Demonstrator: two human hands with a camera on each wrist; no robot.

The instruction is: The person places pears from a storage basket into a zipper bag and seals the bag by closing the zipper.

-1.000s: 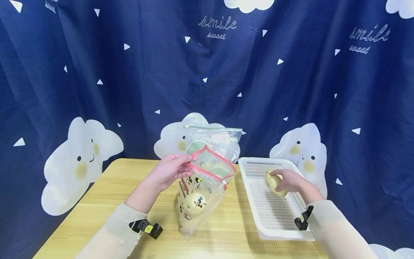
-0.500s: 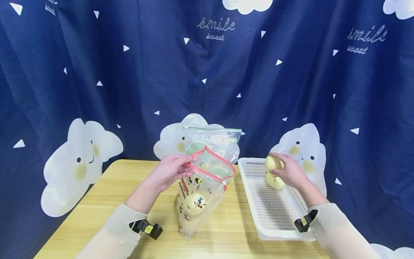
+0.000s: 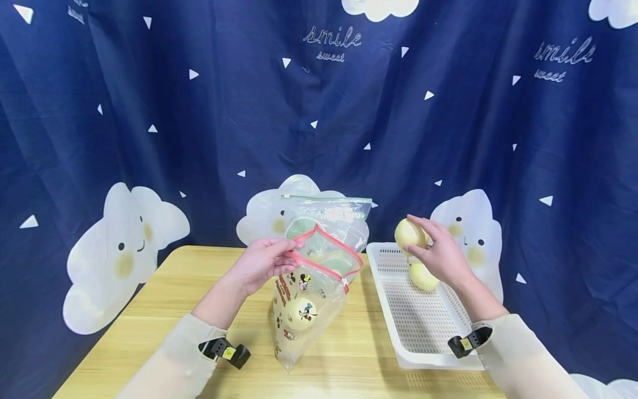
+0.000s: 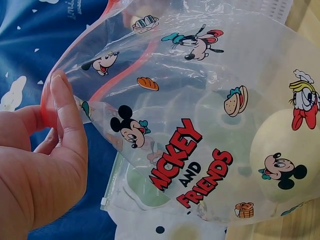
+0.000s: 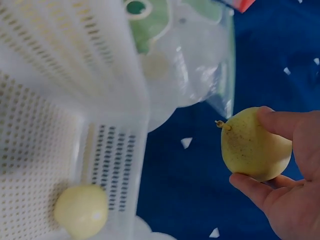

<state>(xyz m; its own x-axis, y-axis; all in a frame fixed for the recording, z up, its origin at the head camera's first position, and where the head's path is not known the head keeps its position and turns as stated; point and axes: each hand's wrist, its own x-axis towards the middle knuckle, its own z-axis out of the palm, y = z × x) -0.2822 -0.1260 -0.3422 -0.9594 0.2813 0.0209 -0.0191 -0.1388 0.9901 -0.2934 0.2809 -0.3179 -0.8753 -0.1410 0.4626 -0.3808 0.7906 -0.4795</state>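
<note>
My left hand (image 3: 266, 261) pinches the red-rimmed mouth of a clear zip bag (image 4: 220, 65) printed with cartoon figures; the mouth gapes. Inside the bag rests a pale yellow pear (image 3: 301, 313), seen through the plastic. Over the far part of the white basket, my right hand (image 3: 441, 252) grips another pear (image 5: 252, 145) between thumb and fingers, its stem showing in the right wrist view. Below that hand a further pear (image 3: 423, 277) lies in the basket (image 3: 394, 332).
Behind the red-rimmed bag stands a second clear bag with a green zip (image 3: 344, 208) and green printing. Both bags and the basket are on a wooden table (image 3: 199, 327). A blue curtain (image 3: 224, 122) with clouds hangs beyond.
My right hand has lifted a pear out of the basket and moved it up and to the left, uncovering the other pear. The left hand and bag have stayed put.
</note>
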